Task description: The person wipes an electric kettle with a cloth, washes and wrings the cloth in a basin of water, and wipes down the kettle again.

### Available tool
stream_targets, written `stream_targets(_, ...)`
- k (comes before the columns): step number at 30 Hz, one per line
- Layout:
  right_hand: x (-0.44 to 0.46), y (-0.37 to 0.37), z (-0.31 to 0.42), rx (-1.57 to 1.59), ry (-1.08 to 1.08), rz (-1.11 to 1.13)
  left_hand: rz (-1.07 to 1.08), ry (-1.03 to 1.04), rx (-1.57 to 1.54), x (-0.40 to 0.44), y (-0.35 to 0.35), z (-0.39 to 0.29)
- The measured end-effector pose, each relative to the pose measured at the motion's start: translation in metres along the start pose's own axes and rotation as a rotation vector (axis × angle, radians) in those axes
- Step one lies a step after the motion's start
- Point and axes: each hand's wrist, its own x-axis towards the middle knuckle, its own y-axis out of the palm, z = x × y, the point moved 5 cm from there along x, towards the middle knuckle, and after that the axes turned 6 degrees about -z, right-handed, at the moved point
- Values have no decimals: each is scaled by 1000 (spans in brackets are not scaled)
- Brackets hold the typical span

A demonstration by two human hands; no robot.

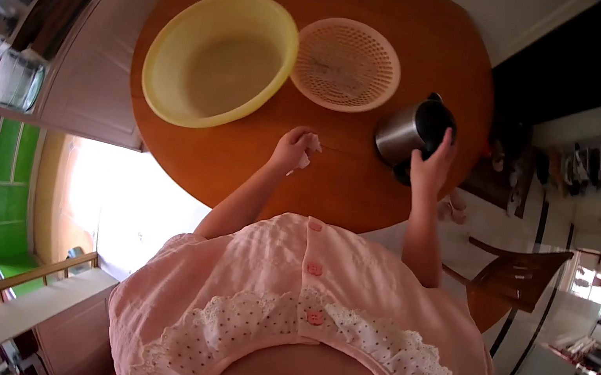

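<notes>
My left hand point(292, 150) is closed around a crumpled white tissue point(313, 144), held over the near part of the round wooden table point(350, 176). On the right side of the table is an electric kettle point(398, 133) with a brushed steel body and a black top. My right hand point(431, 166) grips the kettle at its black upper part, thumb and fingers apart around it. The kettle looks tilted in this wide view; whether its base touches the table I cannot tell.
A large yellow basin point(164, 73) stands at the table's left. Against its right side is a pink plastic colander point(392, 76). A wooden chair point(516, 278) stands at the right, beyond the table edge. A white cabinet point(103, 59) is close on the left.
</notes>
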Motion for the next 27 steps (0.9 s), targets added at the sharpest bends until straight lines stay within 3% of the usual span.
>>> stream_targets(3,-11,5,13,-244,-185,-152,-64,6,-139,-12,-34,-11)
stream_targets(6,-41,19,60,-360,-310,-145,-54,104,-76,-20,-67,-23)
stream_targets(12,-133,92,174,29,-510,110,107,130,3,-37,-131,-38)
stream_targets(16,-180,138,244,257,-502,268,194,148,33,-49,-183,-46)
stream_targets(21,-218,154,313,348,-553,195,191,112,-11,-58,-233,-51)
stream_targets(27,-225,171,323,560,-340,348,400,196,11,-65,-245,-69)
